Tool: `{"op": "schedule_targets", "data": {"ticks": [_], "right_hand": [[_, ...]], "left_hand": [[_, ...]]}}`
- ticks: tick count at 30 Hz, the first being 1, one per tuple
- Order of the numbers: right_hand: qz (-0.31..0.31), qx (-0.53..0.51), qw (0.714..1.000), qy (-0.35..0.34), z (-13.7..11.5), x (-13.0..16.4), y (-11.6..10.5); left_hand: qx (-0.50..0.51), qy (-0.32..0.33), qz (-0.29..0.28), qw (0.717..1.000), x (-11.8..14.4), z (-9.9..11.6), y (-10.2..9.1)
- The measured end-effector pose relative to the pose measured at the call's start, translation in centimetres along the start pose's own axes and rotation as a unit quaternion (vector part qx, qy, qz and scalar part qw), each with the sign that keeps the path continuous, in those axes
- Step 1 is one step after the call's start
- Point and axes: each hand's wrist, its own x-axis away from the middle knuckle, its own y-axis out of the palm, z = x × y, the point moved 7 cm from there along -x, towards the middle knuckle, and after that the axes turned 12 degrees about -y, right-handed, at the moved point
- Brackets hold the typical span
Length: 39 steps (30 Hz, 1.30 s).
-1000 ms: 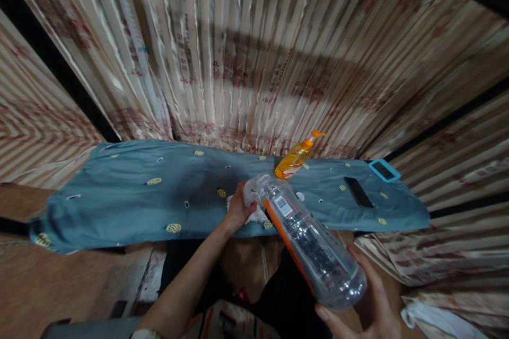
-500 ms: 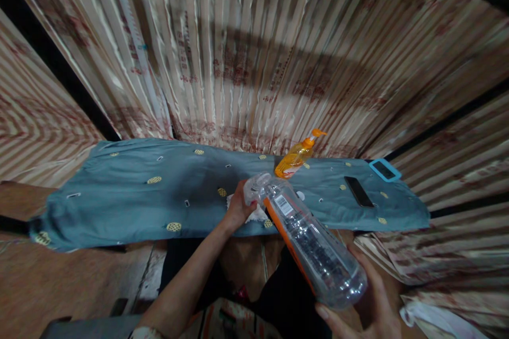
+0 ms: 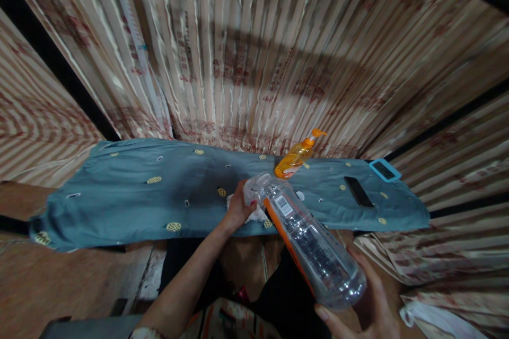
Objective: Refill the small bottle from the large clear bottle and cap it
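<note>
My right hand [image 3: 368,310] grips the base of a clear plastic bottle [image 3: 308,241] with an orange label, tilted so its neck points away toward the blue cloth. My left hand [image 3: 238,206] rests on a white cloth [image 3: 256,215] at the near edge of the blue patterned cloth [image 3: 159,190], its fingers closed right by the bottle's neck. An orange pump bottle [image 3: 297,156] stands just beyond the bottle's neck.
A black phone [image 3: 358,191] and a device in a blue case [image 3: 384,170] lie at the right end of the blue cloth. Striped curtains [image 3: 246,53] hang behind and to both sides. Brown floor shows at lower left.
</note>
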Motion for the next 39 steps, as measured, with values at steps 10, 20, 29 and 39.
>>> {"op": "schedule_targets", "data": {"ticks": [10, 20, 29, 39], "right_hand": [[-0.013, -0.007, 1.000, -0.005, 1.0, -0.1, -0.3], [-0.004, 0.012, 1.000, -0.024, 0.6, -0.1, -0.5], [-0.006, 0.013, 1.000, -0.016, 0.5, -0.1, -0.5], [0.003, 0.004, 1.000, -0.009, -0.2, 0.0, -0.3]], "left_hand": [[0.005, 0.001, -0.002, 1.000, 0.0, -0.2, 0.0], [0.012, 0.004, -0.008, 1.000, 0.0, -0.3, 0.2], [0.001, 0.003, 0.001, 1.000, 0.0, -0.2, 0.0], [0.001, -0.001, 0.001, 1.000, 0.2, 0.2, 0.0]]}}
